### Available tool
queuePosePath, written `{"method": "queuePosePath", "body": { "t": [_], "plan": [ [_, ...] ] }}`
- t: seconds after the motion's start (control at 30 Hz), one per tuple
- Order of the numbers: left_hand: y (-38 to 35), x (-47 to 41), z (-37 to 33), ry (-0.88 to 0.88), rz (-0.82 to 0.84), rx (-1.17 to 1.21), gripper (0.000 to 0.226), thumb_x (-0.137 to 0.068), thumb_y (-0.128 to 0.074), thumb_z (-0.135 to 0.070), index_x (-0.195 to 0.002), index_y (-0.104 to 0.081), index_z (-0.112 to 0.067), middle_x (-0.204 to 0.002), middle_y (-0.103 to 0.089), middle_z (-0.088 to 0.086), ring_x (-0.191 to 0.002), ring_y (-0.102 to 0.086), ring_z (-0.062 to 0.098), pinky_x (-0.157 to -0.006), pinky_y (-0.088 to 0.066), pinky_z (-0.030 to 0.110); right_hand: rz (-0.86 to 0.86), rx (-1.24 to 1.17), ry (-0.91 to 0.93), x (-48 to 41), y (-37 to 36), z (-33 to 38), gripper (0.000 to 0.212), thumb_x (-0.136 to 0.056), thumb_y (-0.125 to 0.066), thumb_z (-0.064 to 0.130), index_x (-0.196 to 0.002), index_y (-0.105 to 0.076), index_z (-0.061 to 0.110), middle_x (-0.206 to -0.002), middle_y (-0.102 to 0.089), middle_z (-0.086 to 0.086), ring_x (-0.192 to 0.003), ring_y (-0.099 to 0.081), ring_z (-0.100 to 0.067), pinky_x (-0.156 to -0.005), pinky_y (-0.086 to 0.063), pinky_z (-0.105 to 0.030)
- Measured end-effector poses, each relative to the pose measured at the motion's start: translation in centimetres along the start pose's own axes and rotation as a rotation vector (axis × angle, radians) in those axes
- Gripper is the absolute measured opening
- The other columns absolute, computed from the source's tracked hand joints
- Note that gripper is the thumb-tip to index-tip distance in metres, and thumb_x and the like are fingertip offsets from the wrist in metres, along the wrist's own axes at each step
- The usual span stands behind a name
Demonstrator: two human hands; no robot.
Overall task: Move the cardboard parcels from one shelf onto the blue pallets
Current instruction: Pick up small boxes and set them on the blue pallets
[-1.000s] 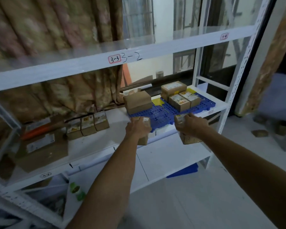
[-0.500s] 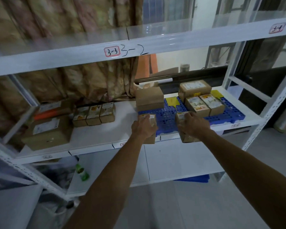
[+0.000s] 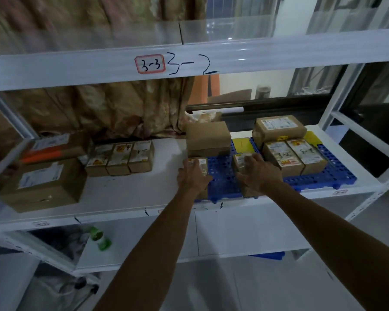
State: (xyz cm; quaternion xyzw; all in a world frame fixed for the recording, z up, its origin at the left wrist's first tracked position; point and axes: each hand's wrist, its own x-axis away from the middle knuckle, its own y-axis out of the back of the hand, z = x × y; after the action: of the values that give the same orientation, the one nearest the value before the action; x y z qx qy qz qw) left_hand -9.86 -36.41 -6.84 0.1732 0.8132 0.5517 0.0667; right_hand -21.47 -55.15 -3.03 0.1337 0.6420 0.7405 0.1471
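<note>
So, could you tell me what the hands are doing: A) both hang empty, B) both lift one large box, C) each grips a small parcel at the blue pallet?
C: the left hand grips the left small parcel, the right hand the right small parcel, both at the blue pallet.

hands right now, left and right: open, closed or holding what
Left hand: grips the left parcel.
Right hand: grips the right parcel.

Single head-worn view, facing forward and down, close to white shelf [image 3: 121, 194], arms outstretched
</note>
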Motion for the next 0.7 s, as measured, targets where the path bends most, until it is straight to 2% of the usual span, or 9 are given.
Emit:
{"method": "queuePosePath", "body": {
  "t": [0.4, 0.7],
  "plan": [
    [-1.3, -2.7, -1.8, 0.003, -0.062, -0.003, 0.076, -0.088, -0.059, -0.057, -0.15, -0.033, -0.021, -0.154, -0.022, 0.017, -0.126, -0.039, 0.041, -0.096, -0.043, 0.044, 0.007, -0.006, 0.05, -4.8, 0.3, -1.4, 0.067, -0.092, -0.05, 0.062, -0.142, -0.038, 0.019, -0.149, -0.034, -0.008, -0.117, -0.056, -0.036, -0.09, -0.049, -0.046],
    [-1.3, -3.2, -2.9, 0.058, -0.049, -0.018, 0.08, -0.089, -0.059, -0.062, -0.151, -0.032, -0.02, -0.157, -0.019, 0.018, -0.131, -0.037, 0.043, -0.102, -0.041, 0.046, -0.044, -0.002, 0.095, -6.5, 0.9, -2.9, 0.064, -0.092, -0.05, 0.063, -0.139, -0.038, 0.021, -0.141, -0.037, -0.008, -0.113, -0.055, -0.031, -0.082, -0.045, -0.042]
  ]
}}
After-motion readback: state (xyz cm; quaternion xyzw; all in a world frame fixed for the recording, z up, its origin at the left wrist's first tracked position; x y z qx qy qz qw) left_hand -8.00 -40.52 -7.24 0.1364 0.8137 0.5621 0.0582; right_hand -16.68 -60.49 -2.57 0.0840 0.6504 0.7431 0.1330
